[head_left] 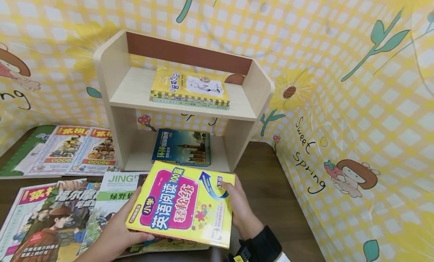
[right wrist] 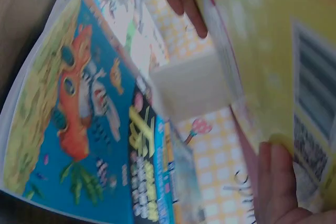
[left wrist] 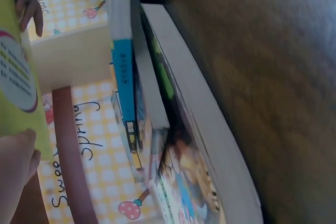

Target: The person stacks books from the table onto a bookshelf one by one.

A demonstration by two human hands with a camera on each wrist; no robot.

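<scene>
Both hands hold a yellow book (head_left: pixel 207 224) with a pink panel and Chinese lettering, tilted in front of the shelf. My left hand (head_left: pixel 118 232) grips its lower left side, thumb along the bottom edge. At the right edge, my right hand (head_left: pixel 242 209) holds it with the thumb on the cover and the other fingers hidden behind. In the right wrist view, the fingers of the right hand (right wrist: pixel 278 187) lie against the back cover. Below the held book lie more books, mostly hidden by it in the head view; a blue picture book (right wrist: pixel 113 145) shows in the right wrist view.
A two-tier wooden shelf (head_left: pixel 116 66) stands at the back. Its upper tier bears a small stack of yellow books (head_left: pixel 190 86), its lower tier blue books (head_left: pixel 183 147). Magazines (head_left: pixel 51 216) cover the table's left side. A patterned cloth (head_left: pixel 356 103) hangs behind and right.
</scene>
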